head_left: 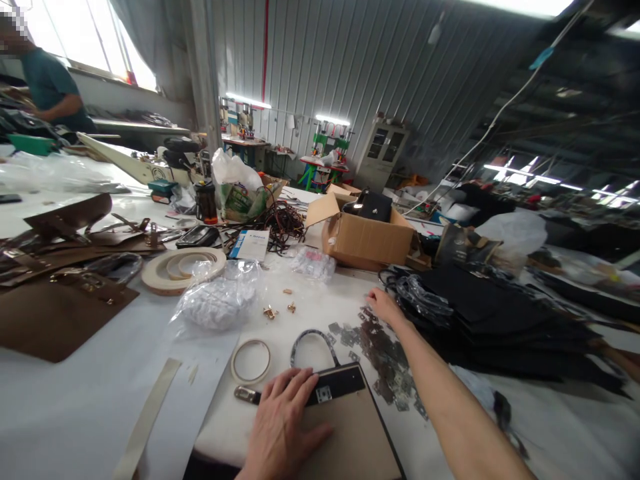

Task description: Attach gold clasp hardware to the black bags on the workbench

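A tan panel with a black top strip and a looped handle lies at the bottom centre. A small metal plate sits on the strip. Over the panel's left part rests my left hand, palm down with fingers spread. My right hand reaches to the upper edge of a pile of small metal plates, its fingers curled together; what they hold, if anything, is too small to make out. Left of the panel are a tape roll and a metal clasp.
Gold fittings and a plastic bag of white pieces lie beyond the tape. Brown bag parts are at left, a cardboard box behind, stacked black pieces at right. A person stands far left.
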Available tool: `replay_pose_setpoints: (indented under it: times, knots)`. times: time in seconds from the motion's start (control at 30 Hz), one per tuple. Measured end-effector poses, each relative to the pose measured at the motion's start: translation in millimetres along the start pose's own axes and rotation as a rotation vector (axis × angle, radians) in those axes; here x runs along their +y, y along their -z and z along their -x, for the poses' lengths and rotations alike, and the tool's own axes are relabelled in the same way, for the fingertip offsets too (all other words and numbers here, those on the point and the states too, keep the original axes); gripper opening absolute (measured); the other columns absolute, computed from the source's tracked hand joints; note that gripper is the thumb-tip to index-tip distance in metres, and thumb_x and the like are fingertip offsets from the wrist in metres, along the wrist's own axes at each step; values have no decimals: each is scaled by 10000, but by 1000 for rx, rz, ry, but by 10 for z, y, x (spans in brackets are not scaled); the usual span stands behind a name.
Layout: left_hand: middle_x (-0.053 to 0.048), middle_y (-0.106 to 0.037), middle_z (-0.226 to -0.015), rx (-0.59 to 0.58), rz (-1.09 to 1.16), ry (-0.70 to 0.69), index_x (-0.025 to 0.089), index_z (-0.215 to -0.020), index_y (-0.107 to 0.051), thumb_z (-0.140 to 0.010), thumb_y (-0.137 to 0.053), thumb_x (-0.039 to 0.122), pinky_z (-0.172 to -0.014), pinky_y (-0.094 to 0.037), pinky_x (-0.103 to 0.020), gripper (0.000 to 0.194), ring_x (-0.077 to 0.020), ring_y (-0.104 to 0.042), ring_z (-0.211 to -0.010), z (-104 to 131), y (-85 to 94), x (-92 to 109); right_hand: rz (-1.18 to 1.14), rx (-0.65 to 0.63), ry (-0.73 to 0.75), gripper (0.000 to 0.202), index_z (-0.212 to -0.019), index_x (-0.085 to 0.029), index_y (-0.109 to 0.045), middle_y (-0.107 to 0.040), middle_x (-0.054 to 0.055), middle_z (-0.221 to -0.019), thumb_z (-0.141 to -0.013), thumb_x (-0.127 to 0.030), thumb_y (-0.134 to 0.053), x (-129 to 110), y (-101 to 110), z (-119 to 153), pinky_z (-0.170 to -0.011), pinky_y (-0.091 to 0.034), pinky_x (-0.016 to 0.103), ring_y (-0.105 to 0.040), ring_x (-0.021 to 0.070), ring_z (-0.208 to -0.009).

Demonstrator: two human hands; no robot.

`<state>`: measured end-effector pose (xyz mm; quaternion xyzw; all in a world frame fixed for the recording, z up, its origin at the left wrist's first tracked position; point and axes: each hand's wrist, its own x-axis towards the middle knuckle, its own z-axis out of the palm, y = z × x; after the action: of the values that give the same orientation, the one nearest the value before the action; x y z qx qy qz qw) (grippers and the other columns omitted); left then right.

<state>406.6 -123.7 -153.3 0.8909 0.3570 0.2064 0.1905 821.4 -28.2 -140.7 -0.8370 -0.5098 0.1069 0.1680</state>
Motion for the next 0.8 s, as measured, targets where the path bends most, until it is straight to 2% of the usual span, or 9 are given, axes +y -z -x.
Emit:
replay_pose_setpoints:
  times: [0.13, 0.2, 0.3, 0.4, 0.47, 0.53, 0.63, 0.73, 0.8]
  knots:
    - [-26, -596, -1510, -53, 36, 31, 321, -1474, -529, -791, -851, 473, -1103, -464, -503, 770, -320, -513, -1361, -22, 103, 87, -187, 67, -35, 187, -919, -211, -630, -702, 41, -819, -904, -393, -588, -113, 80, 553, -730, -443, 309, -620, 194, -735]
    - [-42, -598, -1504, -62, 38, 28, 312, -1466, -535, -819, -823, 504, -1108, -458, -512, 734, -321, -511, -1362, -23, 126, 95, -301, 38, -41, 272, -945, -216, -622, -691, 20, -772, -906, -483, -590, -125, 117, 1006, -680, -450, 298, -605, 180, -671]
    - [-66, -604, -1490, -61, 9, 8, 284, -1442, -551, -829, -810, 514, -1140, -426, -553, 704, -344, -494, -1380, -11, 181, 124, -537, 12, -93, 349, -931, -220, -611, -654, 0, -714, -871, -561, -655, -97, 136, 1822, -630, -445, 287, -583, 170, -632]
    - [-78, -582, -1506, -69, -28, -66, 259, -1414, -561, -847, -804, 381, -1171, -391, -583, 629, -372, -416, -1444, -51, 251, 246, -664, -13, -205, 378, -902, -220, -613, -633, -7, -695, -839, -583, -698, -16, 65, 2548, -606, -444, 281, -573, 166, -621]
    - [-81, -569, -1514, -118, 0, -151, 250, -1418, -546, -877, -749, 261, -1150, -434, -522, 578, -337, -449, -1419, -140, 263, 391, -678, -28, -270, 383, -892, -218, -621, -655, 5, -720, -823, -585, -703, 40, -15, 2875, -601, -455, 285, -580, 167, -613]
    - [-98, -600, -1459, -175, 47, -189, 229, -1410, -543, -903, -711, 248, -1089, -494, -448, 534, -292, -556, -1302, -273, 221, 568, -659, -14, -312, 375, -876, -220, -629, -688, 25, -761, -809, -582, -699, 65, -86, 3068, -617, -478, 297, -615, 185, -641]
    - [-107, -676, -1245, -205, 26, -76, 200, -1285, -617, -900, -743, 410, -947, -552, -409, 456, -283, -650, -1113, -490, 80, 803, -541, 38, -311, 330, -853, -234, -653, -723, 44, -804, -808, -560, -687, 27, -131, 3189, -696, -513, 324, -680, 230, -745]
    - [-80, -678, -1091, -189, -42, 92, 213, -1118, -674, -856, -779, 516, -845, -550, -378, 415, -279, -676, -1021, -608, -76, 898, -425, 83, -277, 293, -821, -246, -683, -734, 47, -828, -821, -539, -672, -32, -115, 3238, -732, -519, 342, -684, 233, -734]
    - [-61, -679, -1065, -176, -45, 139, 227, -1071, -680, -848, -783, 535, -836, -535, -357, 394, -261, -683, -1003, -602, -153, 894, -418, 129, -256, 293, -805, -238, -703, -738, 64, -916, -806, -530, -688, -32, -94, 3268, -748, -524, 352, -669, 219, -709]
